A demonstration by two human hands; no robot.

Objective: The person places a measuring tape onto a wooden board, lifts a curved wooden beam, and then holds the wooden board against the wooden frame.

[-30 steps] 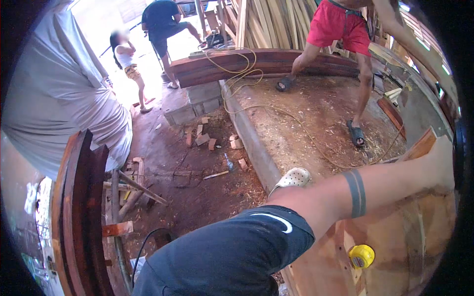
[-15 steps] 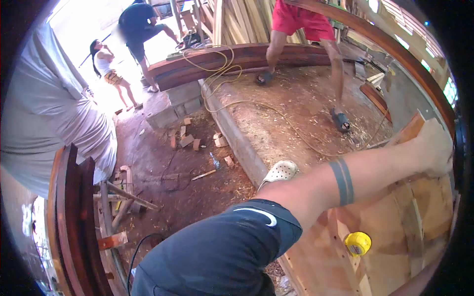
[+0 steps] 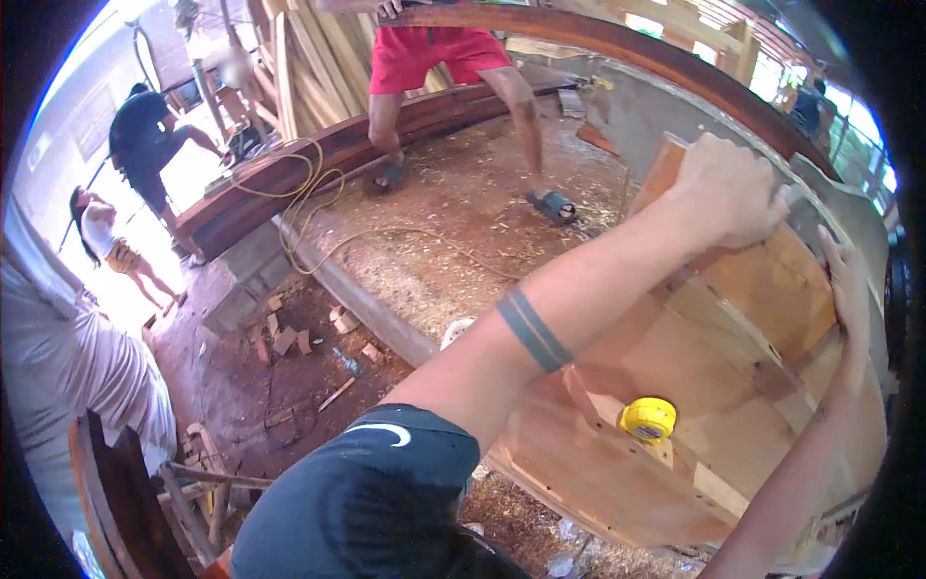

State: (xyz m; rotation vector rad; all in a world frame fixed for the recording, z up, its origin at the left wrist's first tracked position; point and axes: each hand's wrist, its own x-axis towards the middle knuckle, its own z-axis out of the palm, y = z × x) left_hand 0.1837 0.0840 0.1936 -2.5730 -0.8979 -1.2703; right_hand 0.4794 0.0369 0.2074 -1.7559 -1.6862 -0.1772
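My left hand (image 3: pixel 733 193), on the arm with two dark bands, is closed over the upper edge of a brown wooden board (image 3: pixel 661 174). Part of the board is hidden behind that hand and forearm. My right hand (image 3: pixel 845 280) reaches up from the lower right, its fingers stretched out against the right side of the wood near a curved grey edge (image 3: pixel 820 207). Below both hands lies a plywood surface (image 3: pixel 598 473) with joined strips. A yellow tape measure (image 3: pixel 648 419) rests on it, touched by neither hand.
A person in red shorts (image 3: pixel 434 58) stands beyond, one hand on a long curved beam (image 3: pixel 598 37). Two other people stand at the left. A yellow cord (image 3: pixel 405 230) crosses the shavings-covered floor. Wood offcuts (image 3: pixel 285 338) lie by a concrete ledge (image 3: pixel 367 309). Dark curved timbers (image 3: pixel 121 502) stand lower left.
The view has swung right, so the scene sits further left. My right hand has come into view at the wood's right side. My left hand stays on the board.
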